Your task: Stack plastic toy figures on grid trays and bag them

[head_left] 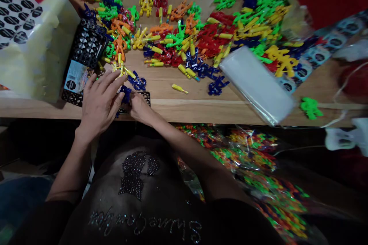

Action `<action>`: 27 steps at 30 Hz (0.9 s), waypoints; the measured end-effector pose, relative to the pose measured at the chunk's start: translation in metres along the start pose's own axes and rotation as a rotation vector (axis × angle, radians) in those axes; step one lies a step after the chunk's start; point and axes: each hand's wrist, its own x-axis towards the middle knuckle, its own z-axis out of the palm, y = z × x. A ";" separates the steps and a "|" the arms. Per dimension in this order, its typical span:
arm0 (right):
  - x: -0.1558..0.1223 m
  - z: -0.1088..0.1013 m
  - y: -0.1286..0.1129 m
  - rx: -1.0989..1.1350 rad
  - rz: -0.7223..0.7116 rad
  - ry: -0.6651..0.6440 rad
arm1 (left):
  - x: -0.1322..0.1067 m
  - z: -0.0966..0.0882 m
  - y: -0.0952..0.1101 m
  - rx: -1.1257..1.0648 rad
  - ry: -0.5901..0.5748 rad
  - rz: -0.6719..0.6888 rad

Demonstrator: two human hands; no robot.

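My left hand (99, 97) lies over the near left part of the table, fingers stretched out, its thumb beside a dark blue plastic toy figure (125, 93). Closed around that figure's right side is my right hand (140, 108), its fingertips partly hidden. Beneath both hands a black perforated tray (147, 97) shows at the table's edge. Just beyond my fingers lie yellow tubes (130, 73) and another blue figure (138, 82). A blue printed card (75, 75) rests on stacked black trays (86, 44) left of my left hand.
Toy figures in red (211, 38), green (225, 0) and other colours spread across the table with yellow tubes. A stack of clear plastic bags (257, 84) lies right, beside a strip of printed cards (319, 56). Below the table edge are filled bags (244, 157).
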 end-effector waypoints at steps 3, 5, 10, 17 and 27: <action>-0.006 0.010 -0.010 -0.049 0.029 0.002 | 0.000 -0.002 0.001 0.000 -0.042 -0.005; -0.010 0.019 -0.018 -0.069 0.056 0.017 | 0.001 -0.002 0.001 -0.007 -0.060 -0.005; 0.004 0.005 -0.017 -0.112 0.006 -0.110 | 0.002 -0.003 0.001 -0.031 -0.007 -0.031; 0.059 -0.071 0.022 -0.209 -0.085 -0.038 | 0.001 -0.005 0.000 -0.036 0.024 0.002; 0.039 -0.109 0.047 -0.206 0.050 0.041 | 0.000 -0.008 0.003 -0.029 -0.001 -0.048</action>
